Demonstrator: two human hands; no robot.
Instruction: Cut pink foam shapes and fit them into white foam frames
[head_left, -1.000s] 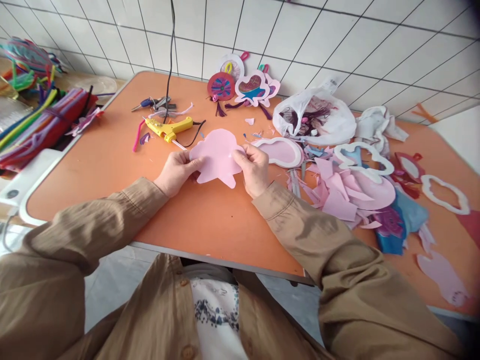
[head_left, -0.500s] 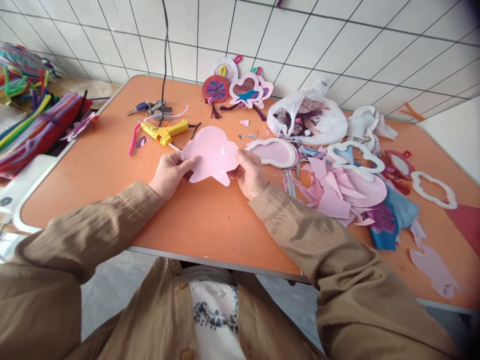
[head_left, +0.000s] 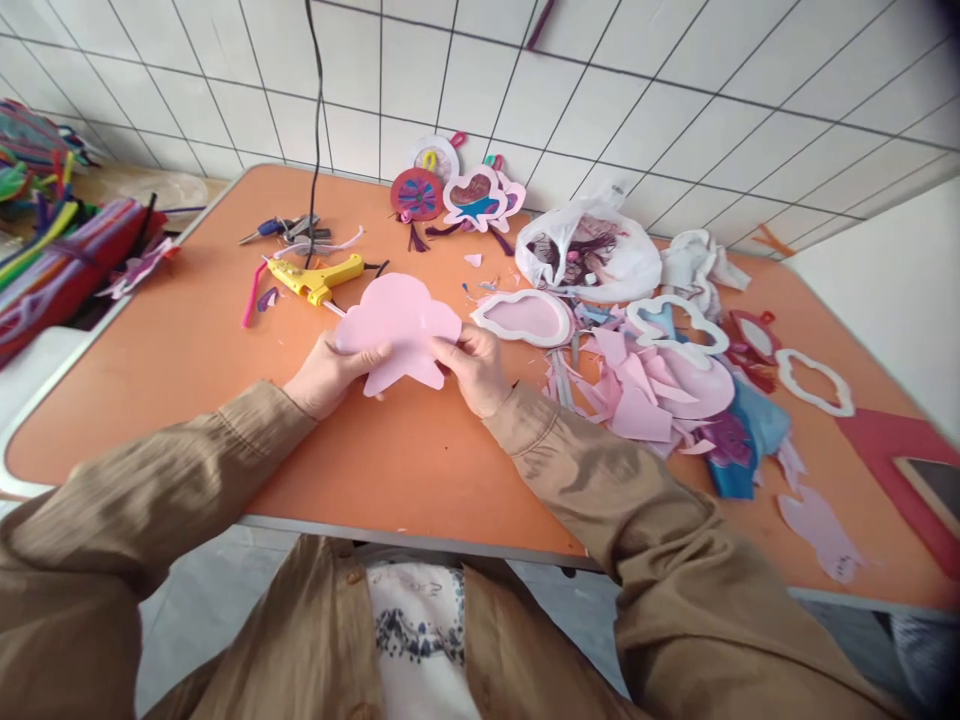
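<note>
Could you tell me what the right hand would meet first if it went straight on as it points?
Beyond the pink cutout that the right hand holds, probably the yellow glue gun; depth is unclear.

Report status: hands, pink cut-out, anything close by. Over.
Left hand and right hand both pinching the pink cut-out, over the orange table. Glue gun just beyond; paper scraps to its right.

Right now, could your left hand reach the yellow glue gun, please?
Probably yes: the glue gun lies just beyond the left hand with bare tabletop between them. That hand grips the pink cut-out, though, so it would need to let go first.
</note>
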